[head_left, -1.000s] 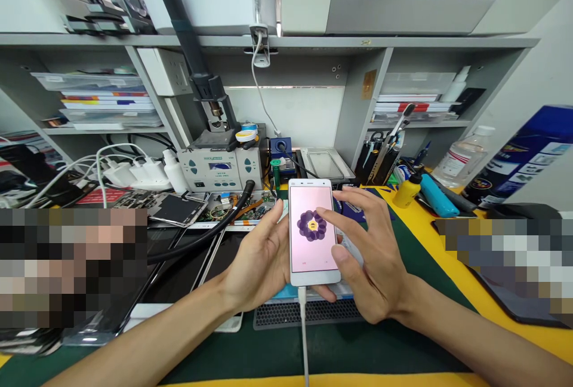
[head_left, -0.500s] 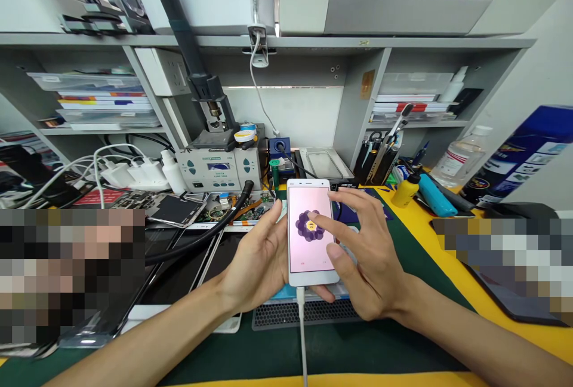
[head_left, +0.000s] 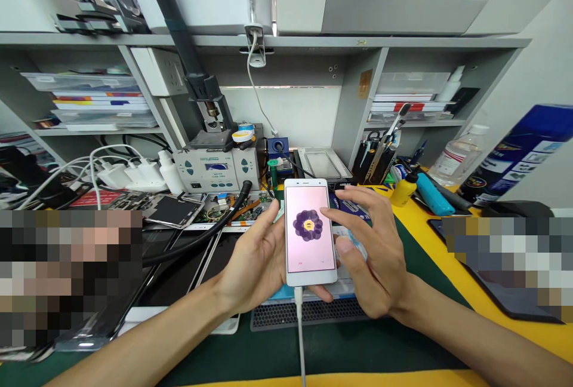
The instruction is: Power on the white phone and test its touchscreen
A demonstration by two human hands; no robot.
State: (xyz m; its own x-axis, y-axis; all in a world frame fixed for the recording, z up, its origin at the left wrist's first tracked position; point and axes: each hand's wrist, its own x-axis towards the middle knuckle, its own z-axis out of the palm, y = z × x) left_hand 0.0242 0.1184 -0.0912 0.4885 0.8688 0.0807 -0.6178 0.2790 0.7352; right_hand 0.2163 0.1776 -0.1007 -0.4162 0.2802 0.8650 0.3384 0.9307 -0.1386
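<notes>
A white smartphone (head_left: 308, 258) stands tilted up in front of me, its lit pink screen showing a purple flower shape with a yellow middle. My left hand (head_left: 257, 255) supports it from behind and along its left side, thumb up beside the edge and fingertips showing under the lower right corner. Into the phone's bottom end runs a white charging cable (head_left: 300, 327). My right hand (head_left: 373, 249) is at the phone's right side, fingers apart and bent, holding nothing. Its index fingertip is over the screen's right edge; whether it touches the glass I cannot tell.
A grey soldering station (head_left: 210, 169) stands behind, with a black hose (head_left: 201, 240) curving across the left side. Loose circuit boards (head_left: 219, 208) and phone screens (head_left: 165, 267) lie left. To the right are a yellow bottle (head_left: 404, 189), a clear bottle (head_left: 456, 157) and a pen holder (head_left: 373, 160).
My right index finger has moved from the flower in the screen's middle to the right edge. The right hand has drawn slightly away; the left hand still holds the phone.
</notes>
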